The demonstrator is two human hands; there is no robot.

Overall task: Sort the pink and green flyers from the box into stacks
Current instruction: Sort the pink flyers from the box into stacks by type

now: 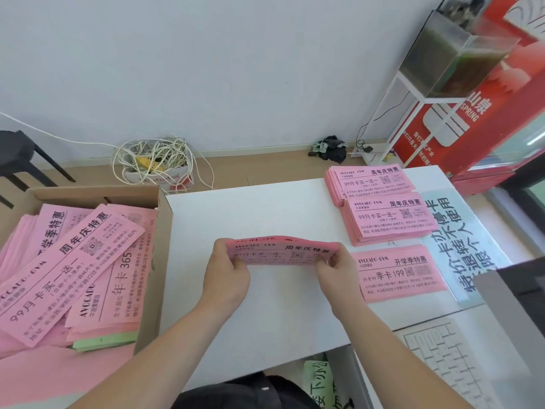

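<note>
Presently both hands meet over the middle of the white desk (265, 211), each pinching one short end of a bundle of pink flyers (283, 252). The left hand (228, 270) has its fingers curled round the left end and the right hand (333, 270) grips the right end. The bundle is lifted off the desk and bows slightly upward in the middle. Its long axis runs left to right, roughly in line with the print on the sorted piles.

Those piles lie to the right of the hands: a far stack (371, 180), a middle stack (389, 219) just in front of it and overlapping its edge, and a near stack (398, 273) just beside the right hand. The heading on the held bundle appears to match the far and middle stacks, not the near one. The likely placement is therefore forward and to the right, and the right hand is the nearer one to lead it.

The cardboard box (165, 231) sits to the left. It holds loose pink flyers at mixed angles and a green flyer (103, 340) poking out near its front corner, so plenty seems left to sort.
</note>
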